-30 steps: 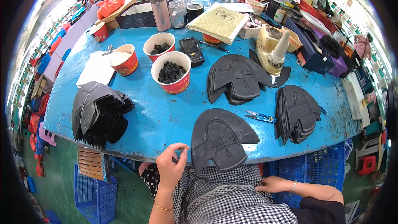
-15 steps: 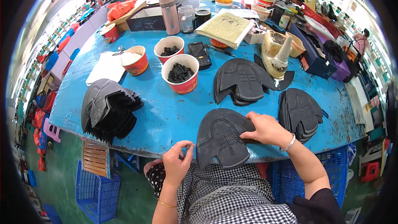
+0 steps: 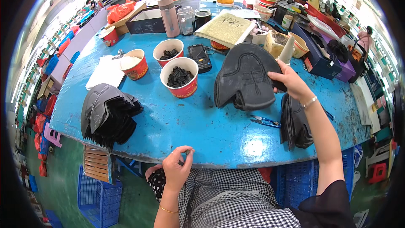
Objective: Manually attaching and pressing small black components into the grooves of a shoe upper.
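Note:
My right hand (image 3: 291, 82) grips the right edge of a black shoe upper (image 3: 249, 69), with the thumb on top. The upper, notched below and embossed with lines, is over the middle-right pile of like pieces and hides most of it. A second pile of black uppers (image 3: 295, 122) lies below my right forearm. My left hand (image 3: 179, 162) is at the table's front edge, thumb and forefinger pinched together; what they hold, if anything, is too small to make out. Blue thread snips (image 3: 265, 121) lie between the right-hand pile and the table's middle.
At the left stands a thick stack of black uppers (image 3: 107, 116). Two paper tubs (image 3: 181, 88) hold black scraps, near a handheld scanner (image 3: 199, 57). Behind are a pot with a pale cone (image 3: 288, 50), a gold-covered notebook (image 3: 225, 27) and a pink flask (image 3: 168, 17).
My right hand has carried the shoe upper from the front edge away to the middle-right pile. The snips it covered now show. My left hand has barely moved.

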A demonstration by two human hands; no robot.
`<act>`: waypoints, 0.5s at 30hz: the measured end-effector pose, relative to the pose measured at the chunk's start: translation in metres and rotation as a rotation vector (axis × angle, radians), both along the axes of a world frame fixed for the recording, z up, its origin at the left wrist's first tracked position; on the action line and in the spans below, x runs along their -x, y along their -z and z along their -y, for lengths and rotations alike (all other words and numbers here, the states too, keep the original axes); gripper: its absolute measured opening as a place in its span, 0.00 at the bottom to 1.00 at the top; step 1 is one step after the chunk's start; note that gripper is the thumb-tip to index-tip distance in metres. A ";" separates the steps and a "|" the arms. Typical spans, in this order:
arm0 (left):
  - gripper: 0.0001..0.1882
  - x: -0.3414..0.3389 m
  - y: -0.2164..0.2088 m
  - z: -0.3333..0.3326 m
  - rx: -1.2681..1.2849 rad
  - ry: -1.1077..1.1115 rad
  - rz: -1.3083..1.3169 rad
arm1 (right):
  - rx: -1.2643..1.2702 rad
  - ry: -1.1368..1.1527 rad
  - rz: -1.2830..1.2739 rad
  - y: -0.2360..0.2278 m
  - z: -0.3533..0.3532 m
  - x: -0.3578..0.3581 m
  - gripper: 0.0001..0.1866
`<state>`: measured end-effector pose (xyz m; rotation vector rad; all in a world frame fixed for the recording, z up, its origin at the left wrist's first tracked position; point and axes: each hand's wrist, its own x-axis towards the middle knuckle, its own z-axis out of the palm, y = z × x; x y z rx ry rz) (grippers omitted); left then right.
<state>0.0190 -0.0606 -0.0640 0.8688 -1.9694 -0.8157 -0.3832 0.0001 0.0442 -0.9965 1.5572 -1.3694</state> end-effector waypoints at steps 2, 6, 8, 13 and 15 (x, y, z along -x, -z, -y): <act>0.06 0.001 0.000 0.000 0.002 0.005 0.001 | -0.073 0.053 -0.040 0.009 0.010 0.019 0.26; 0.06 0.000 0.001 0.000 -0.007 0.005 0.000 | -0.191 0.090 -0.342 0.018 0.017 0.030 0.25; 0.06 0.001 0.000 -0.001 -0.012 0.025 0.007 | -0.005 0.159 -0.825 0.042 0.010 0.053 0.25; 0.08 -0.003 -0.003 -0.002 0.007 0.023 0.036 | -0.345 0.033 -0.972 -0.016 -0.057 0.042 0.28; 0.09 -0.001 -0.003 -0.001 -0.005 0.042 -0.004 | -0.439 0.057 -1.165 -0.006 -0.113 0.052 0.31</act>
